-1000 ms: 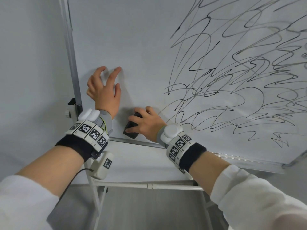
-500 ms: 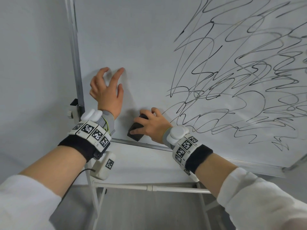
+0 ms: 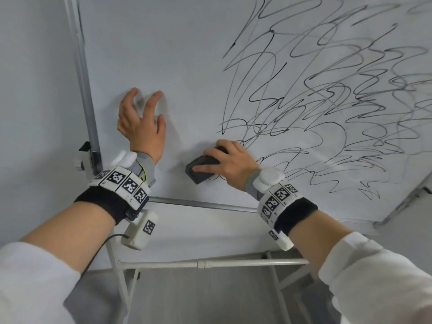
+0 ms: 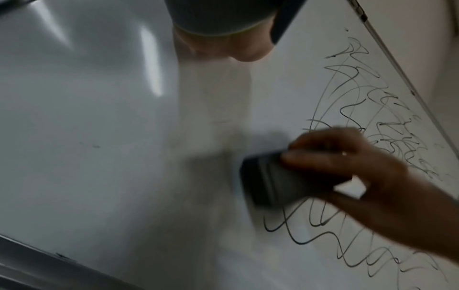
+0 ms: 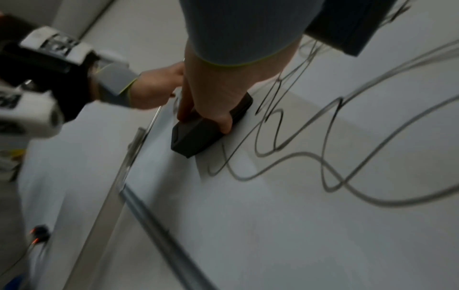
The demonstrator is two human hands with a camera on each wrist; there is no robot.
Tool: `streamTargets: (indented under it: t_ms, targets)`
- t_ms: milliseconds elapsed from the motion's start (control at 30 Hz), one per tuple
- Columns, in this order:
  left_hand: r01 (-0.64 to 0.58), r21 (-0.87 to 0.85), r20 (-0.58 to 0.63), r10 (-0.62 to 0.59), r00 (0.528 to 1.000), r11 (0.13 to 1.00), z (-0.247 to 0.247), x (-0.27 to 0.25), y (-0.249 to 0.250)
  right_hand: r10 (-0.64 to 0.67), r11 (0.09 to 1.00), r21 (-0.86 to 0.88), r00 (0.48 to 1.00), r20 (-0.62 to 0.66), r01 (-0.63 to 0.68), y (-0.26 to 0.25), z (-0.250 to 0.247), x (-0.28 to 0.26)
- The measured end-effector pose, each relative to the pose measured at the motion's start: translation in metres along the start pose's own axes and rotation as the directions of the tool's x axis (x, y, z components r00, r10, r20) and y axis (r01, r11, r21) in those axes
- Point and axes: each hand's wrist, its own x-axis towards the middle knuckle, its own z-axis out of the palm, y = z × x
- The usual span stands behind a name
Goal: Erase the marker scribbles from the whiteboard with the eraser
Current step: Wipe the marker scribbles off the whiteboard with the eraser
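Note:
A whiteboard (image 3: 163,54) fills the head view, its right half covered in black marker scribbles (image 3: 327,101). My right hand (image 3: 226,163) grips a dark grey block eraser (image 3: 201,168) and presses it flat on the board at the scribbles' lower left edge. The eraser (image 5: 198,135) sits just above a scribble loop (image 5: 268,135) in the right wrist view, and the left wrist view shows the eraser (image 4: 278,182) in blur. My left hand (image 3: 140,122) rests on the bare left part of the board with fingers spread.
The board's metal frame (image 3: 86,90) runs down the left side, with a bottom rail (image 3: 198,204) just below my wrists. A white tube stand (image 3: 210,263) stands under the board. A grey wall (image 3: 30,90) lies to the left.
My right hand has slid the eraser up and to the right, from near the bottom rail to the scribbles' edge. The left hand keeps its place on the board.

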Motion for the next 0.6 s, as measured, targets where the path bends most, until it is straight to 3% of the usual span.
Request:
streamTargets:
  t_ms: [233,433,600]
  targets:
    - [-0.021,0.011,0.025,0.021,0.999,1.0,0.005,-0.006,0.012,0.183,0.982,-0.018,0.976,-0.118,-0.186,0.012,-0.016,0.01]
    - [-0.026,0.021,0.023,0.026,0.999,0.999,0.004,-0.008,0.011,0.044,0.999,0.006,0.999,-0.004,-0.044,-0.019,0.014,-0.022]
    - [-0.032,0.027,0.026,0.031,0.999,0.999,0.003,-0.007,0.012,0.077,0.997,0.022,0.997,-0.021,-0.076,-0.013,0.006,-0.005]
